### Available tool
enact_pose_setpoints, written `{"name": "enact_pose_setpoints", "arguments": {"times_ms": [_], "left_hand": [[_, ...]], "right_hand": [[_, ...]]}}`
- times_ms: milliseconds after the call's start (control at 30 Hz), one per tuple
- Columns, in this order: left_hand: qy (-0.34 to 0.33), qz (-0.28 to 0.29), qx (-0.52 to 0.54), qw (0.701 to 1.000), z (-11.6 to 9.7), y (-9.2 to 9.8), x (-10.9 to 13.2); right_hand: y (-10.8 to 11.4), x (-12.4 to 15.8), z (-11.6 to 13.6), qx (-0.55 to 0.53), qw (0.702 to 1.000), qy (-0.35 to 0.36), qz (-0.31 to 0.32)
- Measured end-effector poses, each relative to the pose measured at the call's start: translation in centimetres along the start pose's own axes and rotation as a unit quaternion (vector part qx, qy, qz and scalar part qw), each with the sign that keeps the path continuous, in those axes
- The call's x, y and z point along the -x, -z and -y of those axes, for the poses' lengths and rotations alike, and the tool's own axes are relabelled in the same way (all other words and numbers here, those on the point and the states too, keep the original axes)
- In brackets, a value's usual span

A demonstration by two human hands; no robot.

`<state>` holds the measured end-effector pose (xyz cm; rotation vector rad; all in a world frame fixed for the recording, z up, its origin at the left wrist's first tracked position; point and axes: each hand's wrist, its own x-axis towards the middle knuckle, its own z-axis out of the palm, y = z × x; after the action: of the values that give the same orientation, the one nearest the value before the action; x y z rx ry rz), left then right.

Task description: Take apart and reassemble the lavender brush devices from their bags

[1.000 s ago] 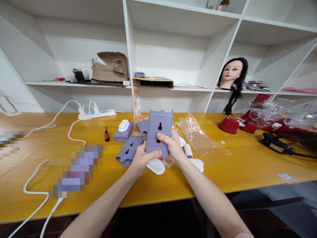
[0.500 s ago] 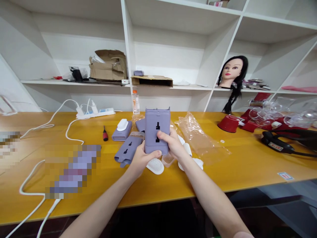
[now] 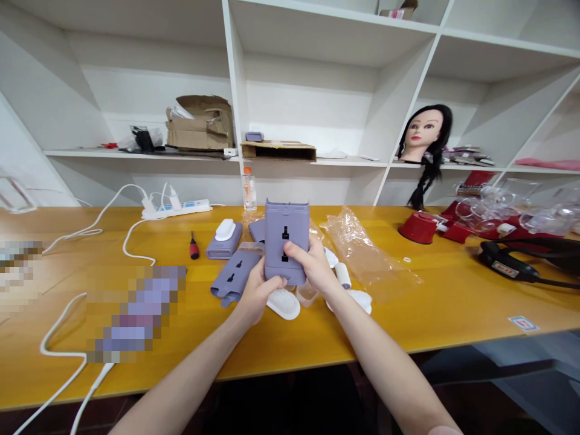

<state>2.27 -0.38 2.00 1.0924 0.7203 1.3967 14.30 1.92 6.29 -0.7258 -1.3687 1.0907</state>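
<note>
Both hands hold a lilac plastic housing upright above the yellow table; its flat face with two dark slots is turned toward me. My left hand grips its lower left corner, thumb along the bottom edge. My right hand wraps the lower right side, thumb pressed on the face. Under the hands lie white oval brush-like pieces and a small white roller. Two more lilac housing parts lie to the left, one carrying a white cap.
A red-handled screwdriver, a white power strip with cables, a small bottle, crumpled clear plastic, red and clear parts, a black tool. A mannequin head and cardboard boxes occupy the shelves behind.
The lilac housing has sunk slightly and turned a little in my hands between the frames; both grips stay the same. The view shifted a bit.
</note>
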Motion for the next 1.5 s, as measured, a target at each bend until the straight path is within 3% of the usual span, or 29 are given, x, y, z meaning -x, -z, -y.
{"name": "enact_pose_setpoints", "arguments": {"times_ms": [200, 500, 633, 800, 933, 1067, 1200, 1500], "left_hand": [[-0.03, 0.005, 0.007, 1.0, -0.1, -0.1, 0.2], [-0.01, 0.007, -0.008, 1.0, -0.1, 0.0, 0.1], [-0.042, 0.006, -0.042, 0.998, 0.0, 0.2, 0.1], [-0.105, -0.077, -0.137, 0.982, 0.0, 0.7, -0.4], [-0.098, -0.13, -0.136, 0.977, 0.0, 1.0, -1.0], [-0.063, -0.112, -0.028, 0.991, -0.2, 0.8, -1.0], [-0.032, -0.081, 0.033, 0.996, -0.4, 0.6, -0.8], [-0.062, -0.061, -0.018, 0.996, 0.5, 0.8, -0.9]], "right_hand": [[-0.3, 0.1, -0.3, -0.006, 1.0, 0.004, 0.005], [-0.2, 0.0, -0.2, -0.024, 1.0, -0.012, 0.005], [-0.1, 0.0, -0.2, -0.014, 1.0, -0.003, -0.002], [-0.2, 0.0, -0.2, -0.014, 0.999, 0.029, -0.012], [-0.2, 0.3, -0.2, 0.039, 0.999, 0.018, -0.03], [-0.1, 0.6, -0.3, 0.099, 0.994, -0.026, 0.023], [0.2, 0.7, -1.1, 0.143, 0.987, -0.025, 0.066], [0.7, 1.1, -2.5, 0.08, 0.995, -0.025, 0.045]]}}
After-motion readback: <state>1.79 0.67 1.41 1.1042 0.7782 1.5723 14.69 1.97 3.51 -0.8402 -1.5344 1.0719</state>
